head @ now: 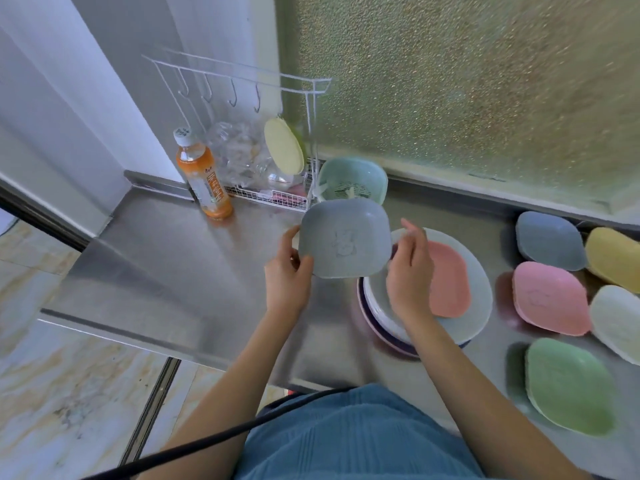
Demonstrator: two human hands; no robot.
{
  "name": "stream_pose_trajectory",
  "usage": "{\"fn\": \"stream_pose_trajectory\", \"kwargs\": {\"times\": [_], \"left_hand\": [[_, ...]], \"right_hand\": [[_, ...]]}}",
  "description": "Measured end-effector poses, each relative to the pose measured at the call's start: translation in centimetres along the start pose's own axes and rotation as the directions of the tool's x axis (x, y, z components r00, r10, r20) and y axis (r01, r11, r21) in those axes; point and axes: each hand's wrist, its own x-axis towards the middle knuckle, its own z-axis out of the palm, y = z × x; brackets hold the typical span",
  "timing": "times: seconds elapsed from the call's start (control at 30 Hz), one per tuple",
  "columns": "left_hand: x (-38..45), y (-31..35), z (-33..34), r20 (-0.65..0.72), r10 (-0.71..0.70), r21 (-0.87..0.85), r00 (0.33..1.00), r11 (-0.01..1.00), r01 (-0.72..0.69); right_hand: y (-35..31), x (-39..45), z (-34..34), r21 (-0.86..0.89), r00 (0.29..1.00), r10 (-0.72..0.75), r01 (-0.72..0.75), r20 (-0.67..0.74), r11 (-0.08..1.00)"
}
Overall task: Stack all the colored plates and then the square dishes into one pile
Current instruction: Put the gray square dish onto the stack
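I hold a grey-blue square dish (344,239) in the air over the steel counter, my left hand (289,271) gripping its left edge and my right hand (410,271) at its right edge. Just right of it stands the pile of round plates (479,289), with a pink square dish (448,282) lying on top. More square dishes sit apart at the right: blue (549,240), yellow (614,258), pink (550,297), white (618,322) and green (568,384).
A teal strainer basket (351,180) stands behind the held dish. A white wire rack (273,188) with a yellow-green lid (284,145) and an orange drink bottle (202,178) stand at the back left. The steel counter (173,271) ends at the left, over tiled floor.
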Motion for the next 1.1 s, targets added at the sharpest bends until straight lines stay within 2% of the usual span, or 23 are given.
{"fn": "stream_pose_trajectory", "kwargs": {"times": [0.13, 0.23, 0.33, 0.5, 0.7, 0.97, 1.1], "left_hand": [[-1.4, 3.5, 5.0, 0.162, 0.135, 0.015, 0.978, 0.99, -0.14], [-2.4, 4.8, 8.2, 0.267, 0.151, 0.078, 0.952, 0.981, -0.177], [-3.4, 4.7, 9.9, 0.317, 0.153, 0.181, 0.936, 0.959, -0.218], [-4.4, 3.9, 10.9, 0.34, 0.15, 0.293, 0.928, 0.921, -0.256], [-4.4, 2.8, 11.3, 0.366, 0.048, 0.42, 0.929, 0.882, -0.212], [-4.3, 2.5, 11.8, 0.385, 0.043, 0.394, 0.922, 0.896, -0.206], [-4.4, 2.8, 12.3, 0.422, 0.046, 0.403, 0.906, 0.885, -0.233]], "right_hand": [[2.0, 2.1, -5.7, -0.134, 0.988, 0.073, -0.092, -0.138, 0.987], [4.6, 2.6, -8.7, -0.217, 0.98, 0.096, -0.134, -0.177, 0.967], [7.0, 2.5, -10.5, -0.296, 0.984, 0.115, -0.152, -0.138, 0.943], [9.1, 2.3, -11.0, -0.409, 0.997, 0.075, -0.082, -0.034, 0.909], [10.9, 2.1, -10.8, -0.57, 0.989, 0.102, -0.021, 0.111, 0.822], [11.3, 2.3, -10.9, -0.582, 0.983, 0.115, -0.008, 0.147, 0.813], [11.9, 2.2, -11.5, -0.564, 0.986, 0.123, -0.039, 0.111, 0.825]]}}
